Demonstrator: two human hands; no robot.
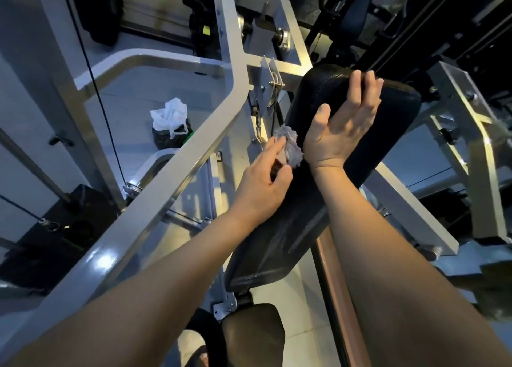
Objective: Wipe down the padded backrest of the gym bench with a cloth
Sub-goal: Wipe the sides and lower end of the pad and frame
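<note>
Where the padded backrest lies: as it slopes away from the camera, the long black vinyl backrest pad [304, 214] runs from the lower middle of the view up to the right, its rounded top end under the right hand.
Cloth: a small crumpled pale grey rag [291, 146] sits against the pad's left edge, about halfway up its length.
Left hand [263, 186]: it holds the rag against the pad's side, the fingertips and thumb pinched on the rag's lower part.
Right hand [343, 125]: it lies palm-down on the upper part of the pad, just right of the rag, the fingers straight and close together, their tips curling over the top rim, the thumb spread out to the left.
Seat: a dark padded seat cushion [253, 336] shows just below the pad's lower end.
Frame: grey painted steel tubing [166, 184] runs diagonally just left of the pad, with a pulley bracket [267, 89] near the pad's top.
Floor: a white plastic bag [169, 116] over a dark bundle sits well to the left, beyond the tubing.
</note>
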